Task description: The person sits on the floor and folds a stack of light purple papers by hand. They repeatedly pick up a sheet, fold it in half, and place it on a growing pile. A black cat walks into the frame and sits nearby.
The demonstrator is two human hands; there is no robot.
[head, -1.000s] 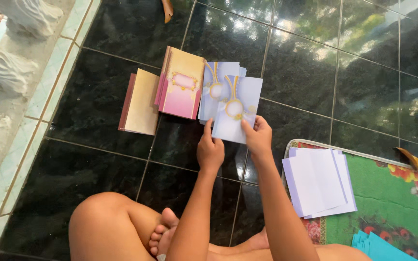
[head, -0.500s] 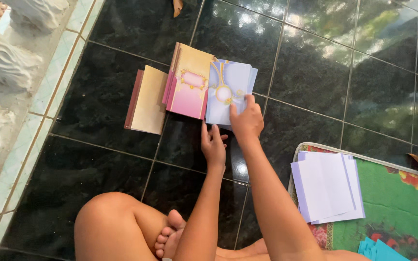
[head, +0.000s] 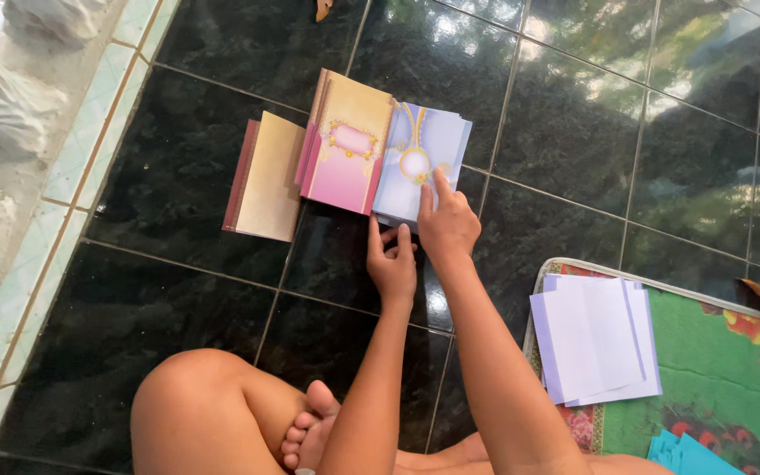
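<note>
the supporting surface is a floor of glossy black square tiles [head: 221,334] with pale grout lines. lying directly on it, side by side: a tan card stack with a maroon edge [head: 265,176], a pink-and-gold card stack [head: 345,145] and a lavender card stack with a gold ornament [head: 419,158]. a green floral mat [head: 714,378] lies at the right, carrying a pile of plain lavender sheets [head: 595,339].

Your right hand [head: 447,222] presses flat on the stack of lilac cards [head: 421,163] on the dark tiled floor [head: 221,290], index finger stretched onto the top card, while your left hand [head: 392,262] touches that stack's near edge with its fingertips. Just left of it, touching, lies a pink-and-gold stack [head: 347,145], then a cream stack [head: 267,176]. Well apart to your right, blank lilac sheets [head: 595,339] rest on a green flowered mat [head: 714,369].
</note>
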